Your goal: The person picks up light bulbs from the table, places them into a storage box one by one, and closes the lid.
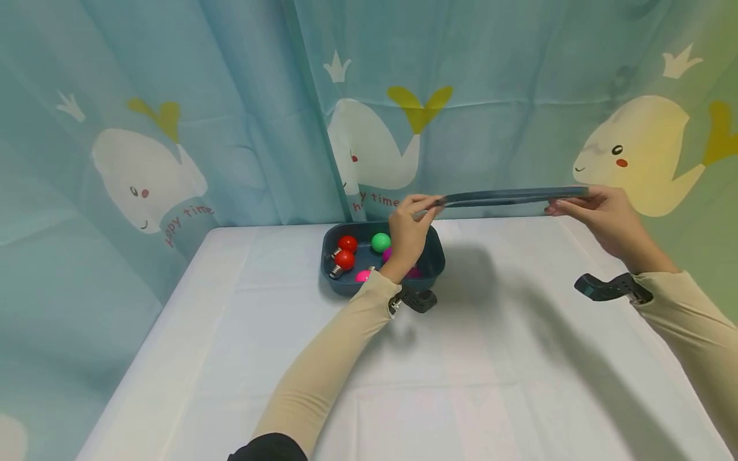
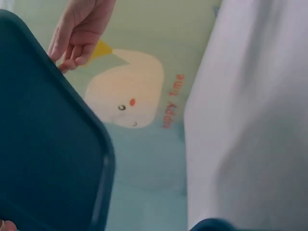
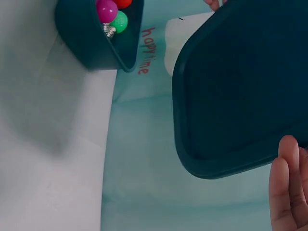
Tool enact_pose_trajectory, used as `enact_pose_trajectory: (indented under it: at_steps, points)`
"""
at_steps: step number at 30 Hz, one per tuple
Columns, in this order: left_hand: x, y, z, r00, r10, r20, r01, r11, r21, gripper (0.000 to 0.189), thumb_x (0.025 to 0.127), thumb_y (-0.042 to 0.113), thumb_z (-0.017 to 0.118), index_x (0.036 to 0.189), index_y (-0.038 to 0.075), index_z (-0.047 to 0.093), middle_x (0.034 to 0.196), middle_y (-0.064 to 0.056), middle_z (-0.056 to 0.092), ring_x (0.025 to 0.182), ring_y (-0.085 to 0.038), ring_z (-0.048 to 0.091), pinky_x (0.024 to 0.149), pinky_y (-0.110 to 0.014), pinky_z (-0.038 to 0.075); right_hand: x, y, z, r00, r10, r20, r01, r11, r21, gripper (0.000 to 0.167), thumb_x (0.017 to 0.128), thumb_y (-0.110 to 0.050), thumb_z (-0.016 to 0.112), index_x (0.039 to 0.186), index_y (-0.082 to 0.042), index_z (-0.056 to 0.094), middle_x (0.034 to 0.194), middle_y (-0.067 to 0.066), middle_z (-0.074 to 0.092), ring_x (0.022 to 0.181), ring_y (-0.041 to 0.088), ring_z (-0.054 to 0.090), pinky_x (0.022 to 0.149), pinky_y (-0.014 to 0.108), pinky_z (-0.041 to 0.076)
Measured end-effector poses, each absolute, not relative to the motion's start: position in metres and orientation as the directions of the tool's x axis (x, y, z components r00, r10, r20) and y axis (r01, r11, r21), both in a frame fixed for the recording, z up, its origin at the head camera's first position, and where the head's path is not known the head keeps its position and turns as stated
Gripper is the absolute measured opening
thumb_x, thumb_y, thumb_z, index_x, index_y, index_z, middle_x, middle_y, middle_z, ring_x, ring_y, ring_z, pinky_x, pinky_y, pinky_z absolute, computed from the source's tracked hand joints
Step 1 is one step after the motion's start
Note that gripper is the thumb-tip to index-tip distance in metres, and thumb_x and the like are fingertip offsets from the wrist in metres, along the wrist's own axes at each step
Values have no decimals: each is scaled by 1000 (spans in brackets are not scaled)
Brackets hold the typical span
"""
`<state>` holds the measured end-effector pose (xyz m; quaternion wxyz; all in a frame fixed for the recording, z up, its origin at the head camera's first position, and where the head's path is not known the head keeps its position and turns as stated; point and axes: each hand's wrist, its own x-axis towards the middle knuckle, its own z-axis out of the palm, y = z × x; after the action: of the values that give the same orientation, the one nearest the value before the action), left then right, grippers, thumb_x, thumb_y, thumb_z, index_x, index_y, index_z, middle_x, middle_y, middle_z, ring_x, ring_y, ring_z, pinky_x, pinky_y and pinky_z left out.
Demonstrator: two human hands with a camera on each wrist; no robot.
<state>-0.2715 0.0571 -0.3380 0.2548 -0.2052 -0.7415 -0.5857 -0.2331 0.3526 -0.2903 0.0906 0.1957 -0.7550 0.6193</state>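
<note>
Between my two hands, above the table, is a dark teal lid (image 1: 513, 196), seen nearly edge-on in the head view. Its rounded corners and raised rim show in the left wrist view, where the lid (image 2: 48, 130) fills the left side. My left hand (image 1: 408, 232) pinches the lid's left end, over a matching teal box (image 1: 340, 287). The right hand (image 1: 605, 216) grips the opposite end with thumb and fingers. Inside the box lie red bulbs (image 1: 344, 259), a green bulb (image 1: 380, 242) and pink and purple ones, partly hidden by my left hand.
A white cloth covers the table (image 1: 277, 346), with the box near its back edge. Behind hangs a blue-green curtain (image 1: 259, 83) printed with white whales. A black wrist camera (image 1: 419, 299) is strapped to my left wrist, another (image 1: 602, 287) to the right.
</note>
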Motion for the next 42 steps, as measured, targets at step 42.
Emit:
enact_pose_trajectory:
  at_steps: [42]
  points:
    - [-300, -14, -333, -864, -142, 484, 406, 371, 835, 35, 84, 18, 70, 117, 9, 67, 102, -11, 72, 92, -23, 69, 80, -35, 56, -235, 296, -270, -801, 8, 598, -593, -142, -793, 23, 77, 21, 61, 96, 12, 69, 81, 7, 74, 70, 14, 71, 66, 26, 57]
